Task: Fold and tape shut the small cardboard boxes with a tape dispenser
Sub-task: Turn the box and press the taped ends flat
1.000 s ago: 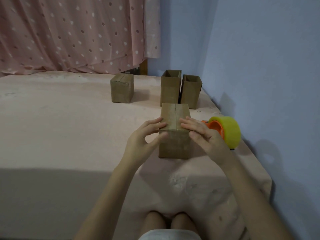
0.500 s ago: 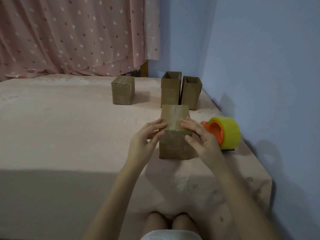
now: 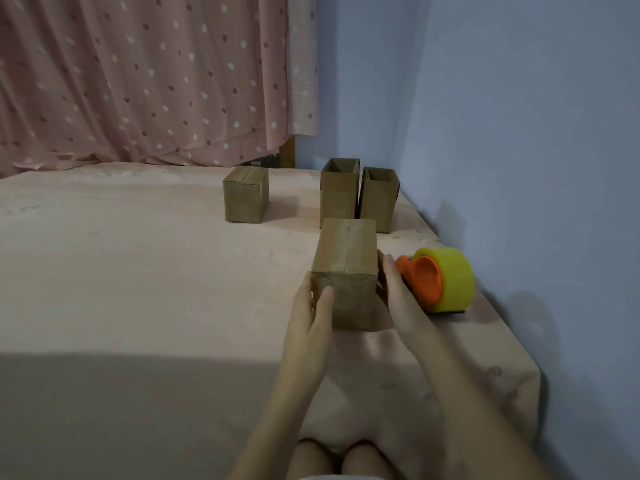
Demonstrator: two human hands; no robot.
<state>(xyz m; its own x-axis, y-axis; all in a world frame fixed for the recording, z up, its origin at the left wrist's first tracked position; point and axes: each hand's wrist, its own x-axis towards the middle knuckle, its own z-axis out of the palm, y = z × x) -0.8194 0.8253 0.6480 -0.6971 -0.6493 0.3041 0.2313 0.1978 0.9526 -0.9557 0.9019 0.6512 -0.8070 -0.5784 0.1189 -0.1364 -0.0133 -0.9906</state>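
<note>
Four boxes (image 3: 344,271), one dispenser (image 3: 436,278); left grip (image 3: 308,317) and right grip (image 3: 401,299) clasp the nearest.

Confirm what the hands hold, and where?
The nearest closed box: left hand on its left side, right hand on its right side.
</note>
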